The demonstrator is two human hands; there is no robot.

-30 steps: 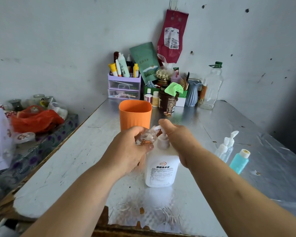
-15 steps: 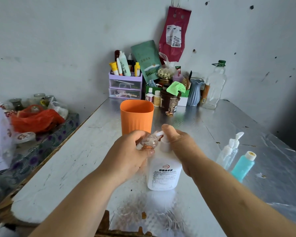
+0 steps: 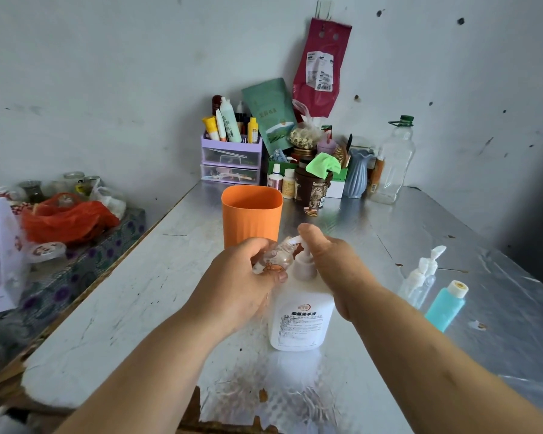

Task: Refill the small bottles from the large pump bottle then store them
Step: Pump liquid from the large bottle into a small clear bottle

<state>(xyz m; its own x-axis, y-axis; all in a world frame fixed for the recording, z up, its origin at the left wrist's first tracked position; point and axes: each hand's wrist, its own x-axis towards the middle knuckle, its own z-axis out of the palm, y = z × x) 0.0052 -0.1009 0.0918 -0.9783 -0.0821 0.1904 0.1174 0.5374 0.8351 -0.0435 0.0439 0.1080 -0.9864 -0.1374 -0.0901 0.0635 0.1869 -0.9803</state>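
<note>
The left hand (image 3: 245, 283) grips a tilted small bottle (image 3: 275, 260), mouth at the spout; the right hand (image 3: 329, 261) clasps the head of the pump bottle (image 3: 298, 317), near on the table (image 3: 138, 308). Filling seems barely begun: the small bottle looks almost empty. At right a clear bottle (image 3: 420, 277) and a full teal bottle (image 3: 445, 305) lie unstored; the far orange cup (image 3: 251, 214) shows nothing inside.

Two hands: left hand (image 3: 242, 286), right hand (image 3: 333, 264). One pump bottle (image 3: 298, 321). Three small bottles: printed bottle (image 3: 276, 260) in the middle, clear bottle (image 3: 417, 283) and teal bottle (image 3: 442, 305) at right. One cup (image 3: 251, 214). Far: one vase (image 3: 356, 173), one tall bottle (image 3: 392, 164), one drawer unit (image 3: 231, 158) with two drawers.
</note>
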